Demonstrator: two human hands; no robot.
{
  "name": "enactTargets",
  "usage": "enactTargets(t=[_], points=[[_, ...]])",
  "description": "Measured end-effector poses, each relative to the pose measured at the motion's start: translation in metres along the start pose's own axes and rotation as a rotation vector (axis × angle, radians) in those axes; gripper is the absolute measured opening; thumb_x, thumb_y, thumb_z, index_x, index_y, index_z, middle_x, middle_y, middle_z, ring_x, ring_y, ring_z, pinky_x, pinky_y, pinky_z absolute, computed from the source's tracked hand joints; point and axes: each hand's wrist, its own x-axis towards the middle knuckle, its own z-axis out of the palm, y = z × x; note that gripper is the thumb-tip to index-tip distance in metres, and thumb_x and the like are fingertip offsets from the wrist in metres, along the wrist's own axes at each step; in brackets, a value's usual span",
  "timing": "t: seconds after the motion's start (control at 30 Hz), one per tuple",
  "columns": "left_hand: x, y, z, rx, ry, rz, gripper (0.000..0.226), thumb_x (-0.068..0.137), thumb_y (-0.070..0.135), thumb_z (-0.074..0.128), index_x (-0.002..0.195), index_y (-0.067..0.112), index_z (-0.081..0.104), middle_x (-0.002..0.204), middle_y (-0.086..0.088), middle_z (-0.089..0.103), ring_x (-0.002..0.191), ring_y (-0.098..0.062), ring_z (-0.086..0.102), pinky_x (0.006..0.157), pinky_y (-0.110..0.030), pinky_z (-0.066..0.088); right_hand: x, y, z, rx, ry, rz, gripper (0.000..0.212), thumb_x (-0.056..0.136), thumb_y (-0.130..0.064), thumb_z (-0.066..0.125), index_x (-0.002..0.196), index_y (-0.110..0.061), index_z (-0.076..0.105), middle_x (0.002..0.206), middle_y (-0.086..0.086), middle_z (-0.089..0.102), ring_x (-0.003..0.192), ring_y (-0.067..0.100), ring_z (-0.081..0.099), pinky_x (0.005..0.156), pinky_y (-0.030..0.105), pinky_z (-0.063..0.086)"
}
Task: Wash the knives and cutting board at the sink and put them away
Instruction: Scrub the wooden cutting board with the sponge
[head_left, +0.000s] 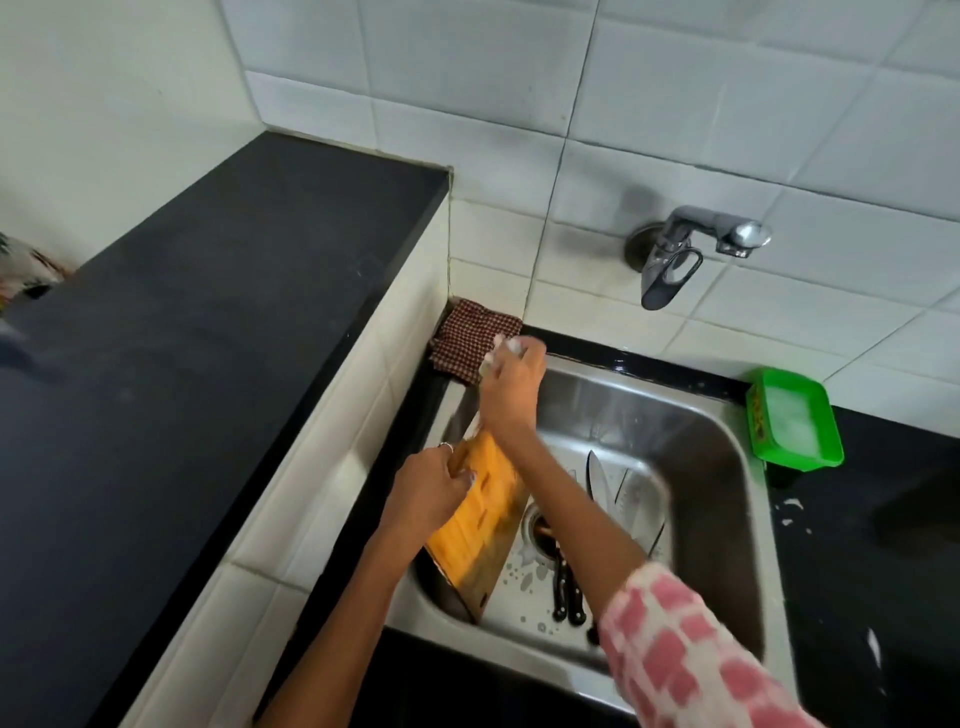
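A wooden cutting board (480, 512) stands tilted on its edge against the left wall of the steel sink (717, 467). My left hand (428, 493) grips the board's left edge. My right hand (511, 387) is at the board's far end, closed on a soapy scrubber (506, 347) that is partly hidden by the fingers. Several knives (597, 480) lie on the sink floor to the right of the board, blades pointing away, with black handles (567, 597) near the drain.
A wall tap (696, 249) juts out above the sink; no water stream shows. A checked cloth (475, 340) sits at the sink's back left corner. A green tub (795, 415) of suds stands on the right counter. A raised dark counter (182, 338) runs along the left.
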Motion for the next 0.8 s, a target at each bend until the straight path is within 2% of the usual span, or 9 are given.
enactTargets(t=[0.13,0.2,0.27,0.37,0.5,0.57,0.67,0.73,0.8], points=[[0.003,-0.002,-0.010,-0.089,-0.051,-0.018,0.025,0.091,0.031,0.055,0.074,0.012,0.054,0.067,0.003,0.052,0.077,-0.019,0.055,0.057,-0.026,0.041,0.016,0.004,0.009,0.148,0.048,0.114,0.030,0.096,-0.008,0.043,0.119,0.008,0.052,0.125,0.018,0.041,0.106,0.025,0.049,0.093,0.027,0.044],[0.005,-0.002,-0.018,-0.348,-0.148,-0.107,0.037,0.095,0.048,0.038,0.088,0.018,0.060,0.086,-0.003,0.060,0.089,-0.020,0.057,0.078,-0.033,0.049,-0.027,0.000,0.013,0.183,0.072,0.102,0.030,0.096,-0.009,0.041,0.126,-0.002,0.045,0.121,0.014,0.044,0.097,0.021,0.054,0.081,0.027,0.049],[0.003,-0.005,-0.023,-0.646,-0.273,-0.258,0.067,0.089,0.067,0.014,0.125,0.027,0.053,0.120,-0.002,0.057,0.116,-0.020,0.052,0.105,-0.039,0.039,-0.082,-0.006,0.020,0.224,0.080,0.066,0.032,0.098,-0.010,0.039,0.129,-0.009,0.044,0.116,0.009,0.046,0.097,0.016,0.053,0.082,0.027,0.049],[0.007,-0.007,-0.027,-0.696,-0.281,-0.309,0.092,0.071,0.085,0.008,0.125,0.025,0.051,0.124,0.001,0.052,0.120,-0.020,0.048,0.108,-0.039,0.035,-0.156,-0.013,0.026,0.332,0.019,-0.048,0.038,0.096,-0.007,0.044,0.133,-0.012,0.050,0.113,-0.009,0.044,0.102,-0.006,0.046,0.090,0.013,0.043],[0.013,0.003,-0.030,-0.283,-0.129,-0.188,0.034,0.095,0.045,0.040,0.083,0.015,0.048,0.079,0.001,0.051,0.080,-0.019,0.052,0.063,-0.027,0.039,-0.179,0.009,0.025,0.316,-0.004,-0.055,0.029,0.077,-0.008,0.059,0.104,-0.016,0.069,0.104,-0.007,0.061,0.098,-0.003,0.050,0.088,0.002,0.036],[0.021,-0.006,-0.026,-0.161,-0.037,-0.103,0.030,0.094,0.025,0.048,0.069,0.011,0.044,0.068,-0.002,0.047,0.079,-0.023,0.052,0.056,-0.027,0.034,-0.156,0.026,0.024,0.292,-0.003,-0.081,0.032,0.065,0.004,0.061,0.090,-0.013,0.073,0.097,0.002,0.068,0.092,0.005,0.054,0.084,0.006,0.038],[0.027,-0.017,-0.018,-0.107,0.063,-0.067,0.019,0.095,0.018,0.045,0.102,0.007,0.059,0.100,-0.014,0.062,0.100,-0.031,0.057,0.076,-0.029,0.041,-0.112,0.054,0.032,0.362,-0.066,0.291,0.028,0.071,0.014,0.059,0.085,-0.005,0.074,0.096,0.008,0.070,0.086,0.014,0.061,0.079,0.026,0.051],[0.024,-0.024,-0.011,-0.115,0.109,-0.067,0.037,0.096,0.017,0.043,0.132,0.008,0.048,0.128,-0.014,0.057,0.117,-0.031,0.052,0.093,-0.033,0.041,-0.098,0.079,0.041,0.316,-0.019,0.567,0.018,0.080,0.004,0.061,0.092,-0.005,0.071,0.099,0.010,0.070,0.087,0.019,0.063,0.077,0.032,0.053],[0.024,-0.038,-0.001,-0.085,0.160,-0.070,0.046,0.097,0.016,0.041,0.143,0.012,0.036,0.136,-0.016,0.051,0.124,-0.034,0.048,0.101,-0.036,0.038,-0.097,0.095,0.049,0.266,0.031,0.711,0.015,0.084,-0.005,0.064,0.098,-0.004,0.068,0.102,0.010,0.069,0.093,0.022,0.064,0.077,0.030,0.052]])
